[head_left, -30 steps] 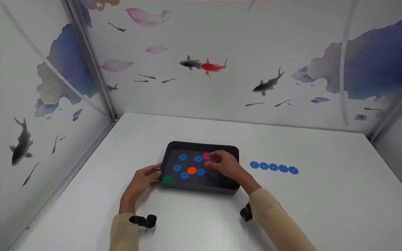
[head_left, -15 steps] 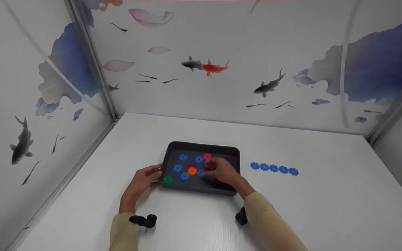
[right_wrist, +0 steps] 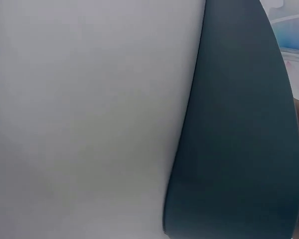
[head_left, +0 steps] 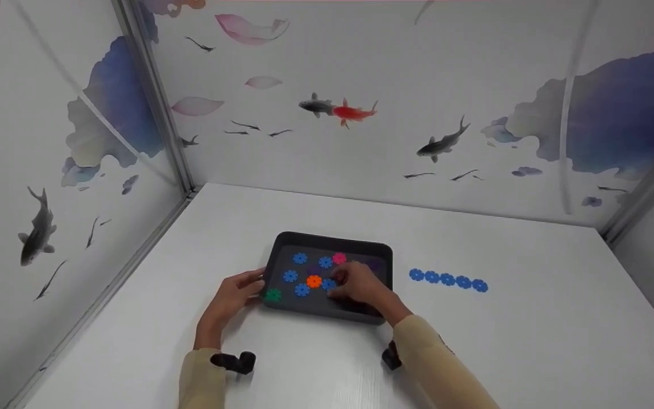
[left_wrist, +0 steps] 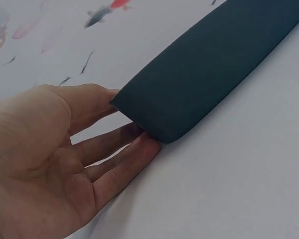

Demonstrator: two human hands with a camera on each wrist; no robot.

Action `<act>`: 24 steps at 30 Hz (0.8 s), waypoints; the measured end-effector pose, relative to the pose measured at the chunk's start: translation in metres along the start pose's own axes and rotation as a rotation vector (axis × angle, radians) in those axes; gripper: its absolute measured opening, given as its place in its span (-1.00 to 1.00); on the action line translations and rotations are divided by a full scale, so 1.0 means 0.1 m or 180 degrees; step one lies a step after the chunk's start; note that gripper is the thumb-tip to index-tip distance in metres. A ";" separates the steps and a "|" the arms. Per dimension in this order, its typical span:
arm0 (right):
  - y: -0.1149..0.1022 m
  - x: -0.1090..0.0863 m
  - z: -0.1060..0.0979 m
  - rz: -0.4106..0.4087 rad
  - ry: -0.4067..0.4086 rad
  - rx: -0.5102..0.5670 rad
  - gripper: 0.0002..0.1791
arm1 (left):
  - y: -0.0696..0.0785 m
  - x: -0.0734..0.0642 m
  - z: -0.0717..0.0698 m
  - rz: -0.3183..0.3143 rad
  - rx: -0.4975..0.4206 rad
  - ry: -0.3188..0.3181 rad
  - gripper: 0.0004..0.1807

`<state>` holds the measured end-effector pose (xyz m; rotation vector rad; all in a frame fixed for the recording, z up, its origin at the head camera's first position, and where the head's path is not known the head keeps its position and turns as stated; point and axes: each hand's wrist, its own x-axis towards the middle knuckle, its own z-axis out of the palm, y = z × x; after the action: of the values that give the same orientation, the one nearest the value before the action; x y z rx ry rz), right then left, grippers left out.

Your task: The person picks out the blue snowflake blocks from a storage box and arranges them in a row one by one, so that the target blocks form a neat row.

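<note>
A dark tray [head_left: 327,315] stands on the white table and holds several flower-shaped plastic discs. My left hand [head_left: 230,298] rests at the tray's left side. In the left wrist view, its fingertips [left_wrist: 152,144] touch the outside of the dark wall and rim. My right hand [head_left: 361,284] reaches into the tray over its right half. Its thumb and index finger are parted around a blue disc [head_left: 327,284], which lies beside an orange disc [head_left: 314,282]. A pink disc [head_left: 339,258] shows just beyond the fingers. The right wrist view shows mostly the tray wall [right_wrist: 234,149], which hides the fingertips.
More blue discs [head_left: 300,258] and a green disc [head_left: 273,295] lie in the tray. Right of the tray, several blue discs form a row [head_left: 448,279] on the table [head_left: 531,341]. Printed wall panels [head_left: 384,68] enclose the back and sides.
My right hand has moved from the pink discs toward the front, down to the blue disc. A purple disc has come into sight at the tray's right. My left hand stays put.
</note>
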<state>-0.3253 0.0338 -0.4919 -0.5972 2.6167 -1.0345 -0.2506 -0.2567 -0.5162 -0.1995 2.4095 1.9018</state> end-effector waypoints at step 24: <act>-0.01 0.07 0.00 -0.0163 -0.0081 -0.0242 -0.66 | -0.01 -0.01 -0.01 0.0002 -0.0058 -0.0032 -0.52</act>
<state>-0.3314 0.0298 -0.4917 -0.6934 2.6415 -0.9390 -0.2499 -0.2578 -0.5166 -0.1895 2.3870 1.9208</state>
